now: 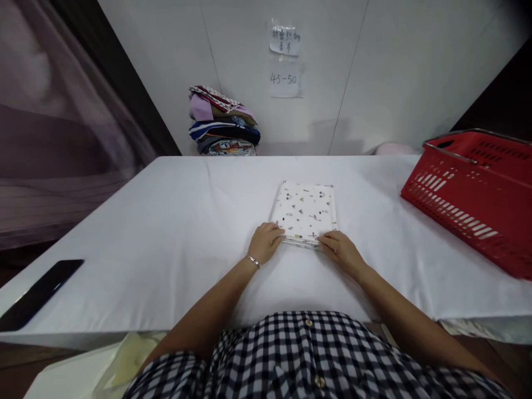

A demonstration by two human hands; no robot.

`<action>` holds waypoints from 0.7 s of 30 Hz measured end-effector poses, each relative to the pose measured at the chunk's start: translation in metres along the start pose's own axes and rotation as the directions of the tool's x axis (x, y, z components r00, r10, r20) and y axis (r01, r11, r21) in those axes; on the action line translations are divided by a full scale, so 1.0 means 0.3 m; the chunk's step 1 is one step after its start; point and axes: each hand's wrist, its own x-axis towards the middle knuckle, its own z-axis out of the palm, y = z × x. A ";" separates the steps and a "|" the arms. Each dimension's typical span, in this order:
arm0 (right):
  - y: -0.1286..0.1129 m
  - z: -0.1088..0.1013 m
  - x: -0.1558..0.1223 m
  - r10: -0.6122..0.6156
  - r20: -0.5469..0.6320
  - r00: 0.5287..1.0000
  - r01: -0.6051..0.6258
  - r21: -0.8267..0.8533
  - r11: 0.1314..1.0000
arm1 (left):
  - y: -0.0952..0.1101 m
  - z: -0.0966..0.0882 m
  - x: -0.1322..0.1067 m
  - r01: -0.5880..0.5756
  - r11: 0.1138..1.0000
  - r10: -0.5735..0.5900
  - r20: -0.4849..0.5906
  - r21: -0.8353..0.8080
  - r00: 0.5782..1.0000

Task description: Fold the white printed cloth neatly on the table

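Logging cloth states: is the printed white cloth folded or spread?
Folded: the printed white cloth lies as a compact rectangle, with layered edges showing along its near side.

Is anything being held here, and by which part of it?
A folded white cloth with small coloured prints, seemingly pinched at its near corners: the left hand at the left one, the right hand at the right.

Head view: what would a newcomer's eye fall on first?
Probably the red basket at the white table's right side. Next, the folded patterned cloth near the middle, with the left hand and right hand at its near corners. A black phone lies at left.
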 end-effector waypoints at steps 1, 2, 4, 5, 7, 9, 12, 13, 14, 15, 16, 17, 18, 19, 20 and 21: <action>0.002 0.000 0.004 0.006 0.008 1.000 -0.006 0.000 1.000 | -0.002 0.003 0.006 -0.006 1.000 0.006 0.010 0.004 1.000; 0.004 0.000 0.007 0.010 0.015 1.000 -0.010 -0.002 1.000 | -0.004 0.006 0.011 -0.012 1.000 0.012 0.025 0.009 1.000; 0.005 0.001 0.013 0.017 0.026 1.000 -0.017 -0.015 1.000 | -0.007 0.011 0.022 -0.019 0.999 0.017 0.067 0.027 0.998; 0.004 0.003 0.015 0.021 0.027 0.999 -0.020 -0.020 1.000 | -0.008 0.012 0.026 -0.020 0.999 0.017 0.087 0.036 0.996; 0.002 0.007 0.015 0.028 0.013 1.000 -0.028 -0.023 0.999 | -0.008 0.012 0.034 -0.023 0.999 0.017 0.123 0.047 0.992; -0.001 0.012 0.011 0.024 -0.009 1.000 -0.025 -0.014 1.000 | -0.008 0.010 0.037 -0.032 0.998 0.025 0.132 0.053 0.991; -0.001 0.016 -0.003 0.004 -0.030 1.000 -0.004 0.007 1.000 | -0.009 0.003 0.026 -0.048 0.997 0.040 0.123 0.065 0.992; 0.001 0.017 -0.008 0.002 -0.028 1.000 -0.002 0.015 1.000 | -0.010 0.001 0.019 -0.049 0.997 0.041 0.124 0.065 0.991; 0.003 0.017 -0.013 0.005 -0.023 1.000 -0.004 0.023 1.000 | -0.012 -0.001 0.011 -0.049 0.997 0.041 0.131 0.061 0.991; 0.006 0.016 -0.017 0.009 -0.016 1.000 -0.009 0.029 1.000 | -0.013 -0.003 0.003 -0.051 0.997 0.042 0.141 0.055 0.989; 0.008 0.015 -0.022 0.010 -0.007 1.000 -0.010 0.030 0.999 | -0.015 -0.004 -0.004 -0.054 0.997 0.045 0.151 0.050 0.987; 0.011 0.015 -0.026 0.003 0.003 1.000 -0.003 0.027 1.000 | -0.017 -0.004 -0.010 -0.059 0.997 0.051 0.159 0.049 0.986; 0.014 0.014 -0.030 -0.011 0.012 1.000 0.010 0.018 1.000 | -0.019 -0.004 -0.014 -0.066 0.996 0.057 0.162 0.055 0.985; 0.016 0.014 -0.035 -0.027 0.019 0.999 0.027 0.005 1.000 | -0.021 -0.004 -0.018 -0.072 0.995 0.061 0.161 0.066 0.985; 0.017 0.014 -0.039 -0.044 0.023 0.999 0.045 -0.014 0.999 | -0.022 -0.002 -0.019 -0.076 0.994 0.063 0.156 0.079 0.986; 0.018 0.015 -0.044 -0.056 0.024 0.998 0.056 -0.035 0.998 | -0.024 -0.001 -0.020 -0.074 0.993 0.060 0.150 0.094 0.987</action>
